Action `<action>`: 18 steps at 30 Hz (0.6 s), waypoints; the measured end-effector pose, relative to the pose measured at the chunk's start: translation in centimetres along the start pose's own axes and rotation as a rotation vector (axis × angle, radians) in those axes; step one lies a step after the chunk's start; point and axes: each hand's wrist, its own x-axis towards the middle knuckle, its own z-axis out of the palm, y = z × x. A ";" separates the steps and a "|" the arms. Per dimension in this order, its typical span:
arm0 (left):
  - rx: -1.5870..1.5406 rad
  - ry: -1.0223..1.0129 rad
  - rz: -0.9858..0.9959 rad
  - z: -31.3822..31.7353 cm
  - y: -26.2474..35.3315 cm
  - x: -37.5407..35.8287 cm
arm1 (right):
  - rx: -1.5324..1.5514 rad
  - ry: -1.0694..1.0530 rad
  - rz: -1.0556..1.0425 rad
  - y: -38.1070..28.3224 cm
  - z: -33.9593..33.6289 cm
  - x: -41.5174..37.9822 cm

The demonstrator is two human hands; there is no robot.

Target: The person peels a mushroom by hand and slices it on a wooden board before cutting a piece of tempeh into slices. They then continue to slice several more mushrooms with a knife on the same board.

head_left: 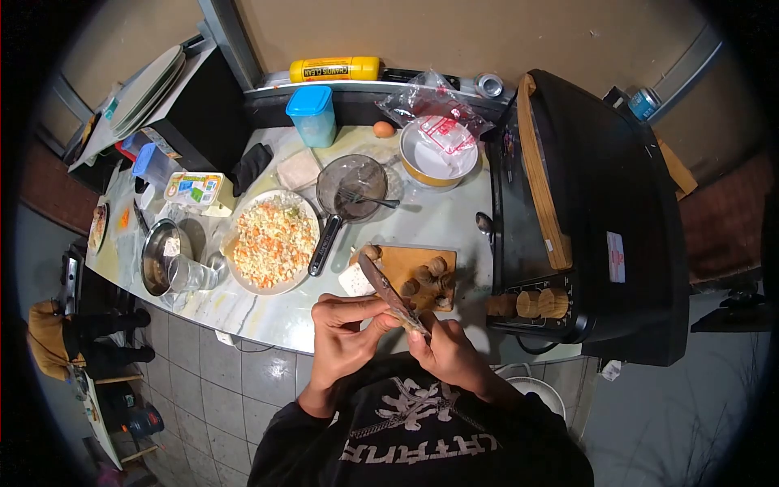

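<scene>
My left hand (349, 331) is closed, its thumb and fingertips pinching the middle of a brown, knife-shaped tool (380, 282). My right hand (451, 357) grips the same tool at its lower end, close to my chest. The tool slants with its rounded brown end up and to the left; I cannot make out where blade meets handle. Just beyond the hands lies a wooden cutting board (398, 258) bearing several brown, rounded mushroom-like pieces (423, 274). A white block (355, 280) sits at the board's left side, partly behind the tool.
A plate of diced food (274, 239) stands left, by a dark bowl (350, 172) with a fork. Behind are a blue-lidded container (312, 118), an egg (383, 129) and a white bowl (430, 162). A black oven (592, 219) borders the right; a spoon (484, 226) lies beside it.
</scene>
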 end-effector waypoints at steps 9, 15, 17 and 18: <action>-0.412 0.127 -0.084 2.4 -2.3 -0.8 | 0.023 0.095 0.034 0.4 0.7 0.2; -0.492 0.188 -0.087 3.1 -3.9 -2.1 | -0.043 0.139 -0.047 0.5 0.8 -0.2; -0.424 0.168 -0.068 2.8 -3.1 -1.7 | -0.065 0.120 -0.021 0.3 0.8 -0.3; -0.320 0.159 -0.077 2.6 -2.6 -1.5 | -0.064 0.119 -0.024 0.2 0.7 -0.2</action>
